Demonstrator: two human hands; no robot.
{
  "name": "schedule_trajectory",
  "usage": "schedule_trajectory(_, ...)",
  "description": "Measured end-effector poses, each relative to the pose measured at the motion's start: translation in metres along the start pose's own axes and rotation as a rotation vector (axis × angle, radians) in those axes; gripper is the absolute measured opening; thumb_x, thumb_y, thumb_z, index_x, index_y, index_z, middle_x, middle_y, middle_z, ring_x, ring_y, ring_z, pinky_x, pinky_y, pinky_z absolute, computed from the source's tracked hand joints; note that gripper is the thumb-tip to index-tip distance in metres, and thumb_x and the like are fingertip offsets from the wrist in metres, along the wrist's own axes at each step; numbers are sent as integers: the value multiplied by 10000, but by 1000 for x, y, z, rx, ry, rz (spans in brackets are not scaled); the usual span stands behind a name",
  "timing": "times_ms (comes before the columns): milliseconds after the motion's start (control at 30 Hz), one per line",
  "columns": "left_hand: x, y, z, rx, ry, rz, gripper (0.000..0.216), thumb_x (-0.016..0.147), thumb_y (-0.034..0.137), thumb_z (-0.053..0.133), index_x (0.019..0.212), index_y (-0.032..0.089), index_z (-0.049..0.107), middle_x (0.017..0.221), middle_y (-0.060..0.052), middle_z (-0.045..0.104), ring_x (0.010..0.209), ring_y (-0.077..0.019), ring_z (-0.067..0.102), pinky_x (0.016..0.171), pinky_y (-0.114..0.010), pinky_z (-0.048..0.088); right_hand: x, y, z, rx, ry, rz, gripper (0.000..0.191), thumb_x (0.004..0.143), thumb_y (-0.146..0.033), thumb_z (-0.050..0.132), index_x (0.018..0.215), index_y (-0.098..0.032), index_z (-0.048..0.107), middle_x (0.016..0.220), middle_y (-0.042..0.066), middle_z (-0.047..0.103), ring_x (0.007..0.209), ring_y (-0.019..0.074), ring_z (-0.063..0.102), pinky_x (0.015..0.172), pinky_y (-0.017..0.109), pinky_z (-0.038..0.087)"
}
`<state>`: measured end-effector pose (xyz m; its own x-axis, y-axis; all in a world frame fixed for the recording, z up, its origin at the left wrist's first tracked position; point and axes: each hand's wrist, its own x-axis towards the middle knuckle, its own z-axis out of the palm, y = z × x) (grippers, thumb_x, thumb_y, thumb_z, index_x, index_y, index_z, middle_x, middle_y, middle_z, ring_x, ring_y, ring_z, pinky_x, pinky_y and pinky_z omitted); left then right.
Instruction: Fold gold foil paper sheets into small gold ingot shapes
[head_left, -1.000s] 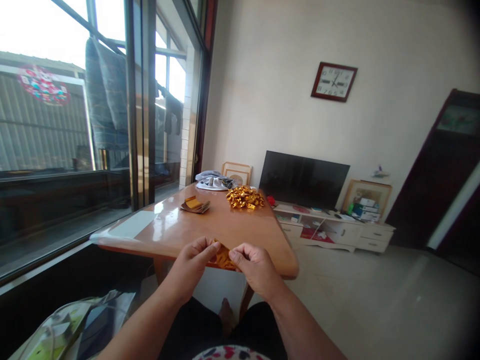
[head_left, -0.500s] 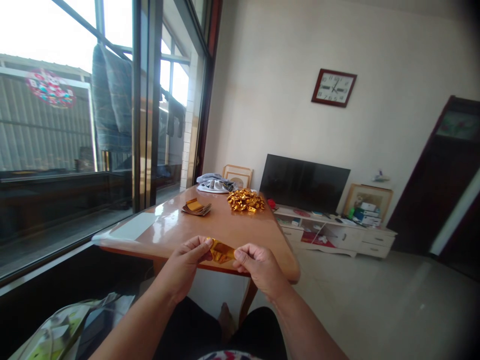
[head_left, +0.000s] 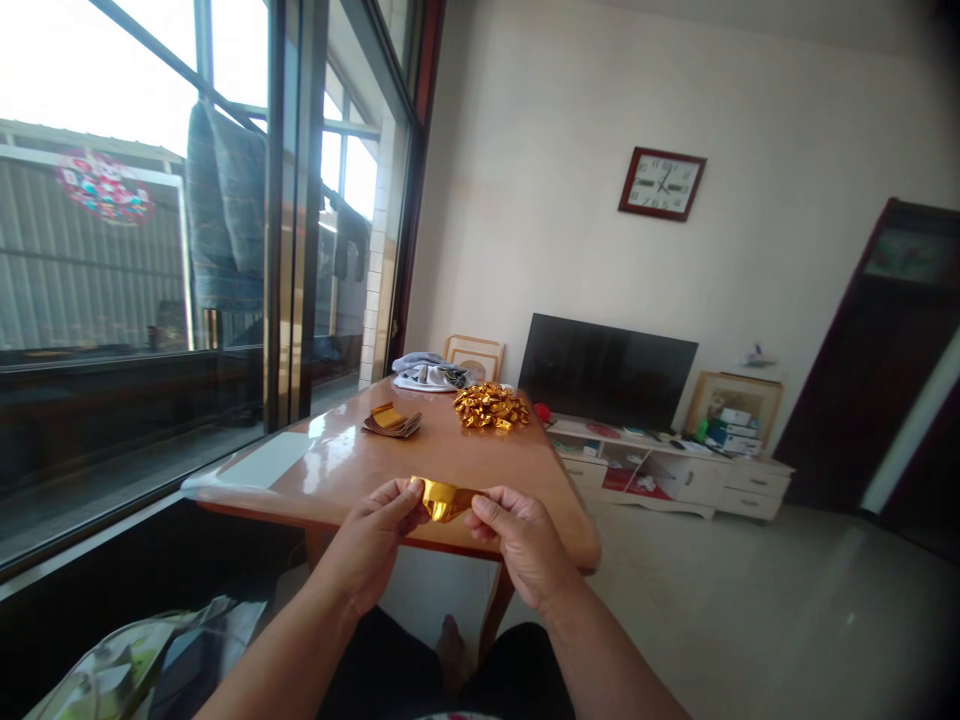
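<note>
A piece of shiny gold foil paper (head_left: pixel 444 499) is stretched between my two hands above the near edge of the wooden table (head_left: pixel 480 465). My left hand (head_left: pixel 381 525) pinches its left end between thumb and fingers. At the right end, my right hand (head_left: pixel 519 532) grips it the same way. The foil looks partly folded, with its middle bulging. Farther back on the table lie a stack of flat gold and brown paper sheets (head_left: pixel 391 420) and a heap of folded gold foil pieces (head_left: pixel 491 407).
Folded cloths (head_left: pixel 431 372) lie at the table's far end. A white sheet (head_left: pixel 259 470) covers the left corner by the window. Beyond the table stand a television (head_left: pixel 607 370) and a white cabinet (head_left: pixel 694 478). Bags (head_left: pixel 150 655) sit low at my left.
The foil between my hands has turned and now catches more light, its middle bulging out. Both hands keep their hold and have barely moved. The view has shifted slightly.
</note>
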<state>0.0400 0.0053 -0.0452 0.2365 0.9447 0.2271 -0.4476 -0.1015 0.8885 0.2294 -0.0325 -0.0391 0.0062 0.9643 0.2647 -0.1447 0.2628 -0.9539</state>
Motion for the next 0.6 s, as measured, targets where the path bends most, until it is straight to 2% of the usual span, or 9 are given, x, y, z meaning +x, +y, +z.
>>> schedule_trajectory(233, -2, -5, -4, -38, -14, -111, 266, 844, 401, 718, 881, 138, 706, 844, -52, 665, 811, -160, 600, 793, -281, 459, -2, -8, -7, -198, 0, -140, 281, 883, -429, 658, 837, -153, 684, 748, 38, 686, 692, 143, 579, 680, 259, 466)
schedule_trajectory(333, 0, -9, -9, 77, 12, -129, 327, 841, 444, 699, 957, 138, 713, 924, -83, 704, 864, -198, 630, 814, -312, 462, -3, -10, -12, -325, -3, -173, 272, 896, -399, 631, 775, -157, 661, 709, 17, 650, 656, 129, 535, 633, 239, 433)
schedule_trajectory(400, 0, -9, -10, 209, 73, -78, 373, 822, 465, 708, 1022, 150, 706, 971, -89, 717, 928, -227, 640, 830, -322, 458, -3, -12, -13, -409, 1, -190, 273, 902, -381, 613, 745, -160, 645, 683, 1, 622, 624, 118, 497, 602, 229, 408)
schedule_trajectory(500, -1, -4, -6, 370, 165, 85, 454, 799, 487, 721, 1122, 170, 678, 1044, -88, 721, 1005, -253, 642, 883, -335, 456, -5, -13, -12, -517, 1, -208, 245, 901, -353, 599, 751, -164, 644, 658, -17, 596, 597, 112, 471, 571, 221, 386)
schedule_trajectory(533, -3, -2, -4, 416, 161, 125, 471, 797, 489, 723, 1145, 177, 671, 1068, -90, 718, 999, -254, 649, 882, -336, 462, -5, -14, -11, -551, -9, -215, 231, 898, -340, 597, 756, -165, 649, 655, -19, 595, 597, 113, 474, 568, 220, 386)
schedule_trajectory(600, -6, 0, 1, 513, 75, 156, 463, 800, 479, 727, 1160, 193, 675, 1091, -92, 716, 961, -250, 660, 850, -330, 480, -6, -14, -9, -596, -48, -223, 208, 895, -315, 592, 768, -167, 661, 666, -17, 614, 611, 118, 501, 572, 218, 398)
